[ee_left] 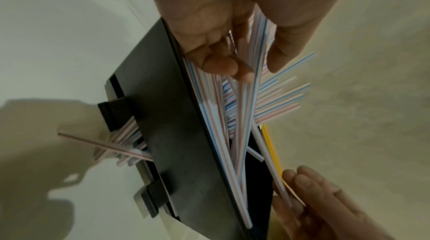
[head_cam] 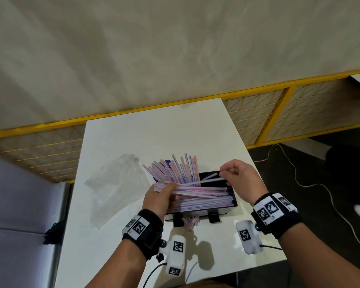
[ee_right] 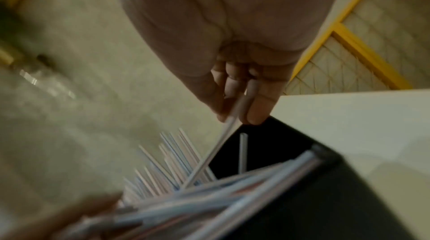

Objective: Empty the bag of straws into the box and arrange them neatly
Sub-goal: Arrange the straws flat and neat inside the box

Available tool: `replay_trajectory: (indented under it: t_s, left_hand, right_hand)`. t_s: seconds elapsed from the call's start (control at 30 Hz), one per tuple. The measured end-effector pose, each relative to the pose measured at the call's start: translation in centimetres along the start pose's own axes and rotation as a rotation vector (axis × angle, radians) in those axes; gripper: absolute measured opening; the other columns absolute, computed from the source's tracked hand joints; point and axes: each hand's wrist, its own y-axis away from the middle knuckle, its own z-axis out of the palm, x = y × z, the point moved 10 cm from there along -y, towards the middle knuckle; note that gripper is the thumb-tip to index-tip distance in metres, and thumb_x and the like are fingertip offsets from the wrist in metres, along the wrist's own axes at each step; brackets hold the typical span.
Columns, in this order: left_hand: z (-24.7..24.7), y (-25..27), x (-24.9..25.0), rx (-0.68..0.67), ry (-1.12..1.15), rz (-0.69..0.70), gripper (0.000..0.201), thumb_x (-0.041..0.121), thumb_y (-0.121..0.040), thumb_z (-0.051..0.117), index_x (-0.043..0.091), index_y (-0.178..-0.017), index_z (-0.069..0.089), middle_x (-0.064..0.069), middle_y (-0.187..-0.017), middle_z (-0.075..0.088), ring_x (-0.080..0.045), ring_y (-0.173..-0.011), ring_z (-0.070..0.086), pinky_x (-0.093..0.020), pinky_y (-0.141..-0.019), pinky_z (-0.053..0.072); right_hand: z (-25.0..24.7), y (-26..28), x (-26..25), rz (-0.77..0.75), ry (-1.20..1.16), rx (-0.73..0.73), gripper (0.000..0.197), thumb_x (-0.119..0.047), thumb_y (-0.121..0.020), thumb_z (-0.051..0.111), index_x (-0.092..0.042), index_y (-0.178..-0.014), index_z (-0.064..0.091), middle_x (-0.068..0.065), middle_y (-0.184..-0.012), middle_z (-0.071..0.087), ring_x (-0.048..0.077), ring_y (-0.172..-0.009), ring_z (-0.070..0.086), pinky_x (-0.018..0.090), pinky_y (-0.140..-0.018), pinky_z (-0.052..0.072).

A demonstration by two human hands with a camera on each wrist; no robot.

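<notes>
Our left hand (head_cam: 158, 199) grips a bunch of striped plastic straws (head_cam: 195, 193) over the black rectangular box (head_cam: 232, 193); right hand (head_cam: 240, 179) pinches one white straw (head_cam: 211, 180).

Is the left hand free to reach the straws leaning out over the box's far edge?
Probably not yet: the left hand grips a bundle of straws; the leaning straws lie close, unobstructed.

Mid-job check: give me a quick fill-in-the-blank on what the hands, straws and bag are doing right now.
1. The left hand grips a bundle of ____ over the black box.
2. The right hand pinches a single straw above the box's ____ end.
3. The clear plastic bag lies on the white table, to the ____ of the box.

Missing words: straws; right; left
</notes>
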Motion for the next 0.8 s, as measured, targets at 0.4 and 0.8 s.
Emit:
replay_trajectory:
  t_s: [0.4, 0.8]
  left_hand:
    - [-0.7, 0.7, 3.2, 0.062, -0.255, 0.204, 0.023, 0.03, -0.091, 0.065, 0.017, -0.075, 0.075, 0.004, -0.069, 0.063, -0.02, -0.065, 0.053, -0.031, -0.063, 0.043]
    - [2.5, 2.2, 5.3, -0.098, -0.826, 0.621, 0.006, 0.028, -0.092, 0.066, 0.03, -0.087, 0.068, 0.012, -0.091, 0.061, -0.004, -0.086, 0.06, -0.026, -0.08, 0.051]
  right_hand:
    - [7.2, 3.2, -2.0, -0.451, 0.839, -0.326, 0.038, -0.051, -0.102, 0.049, -0.027, -0.126, 0.065, -0.006, -0.12, 0.066, 0.019, -0.11, 0.061, 0.035, -0.094, 0.049]
    - [9.7, 6.6, -3.3, -0.589, 0.74, -0.412, 0.046, -0.065, -0.089, 0.053, -0.031, -0.118, 0.065, -0.01, -0.111, 0.067, 0.011, -0.104, 0.059, 0.034, -0.092, 0.05]
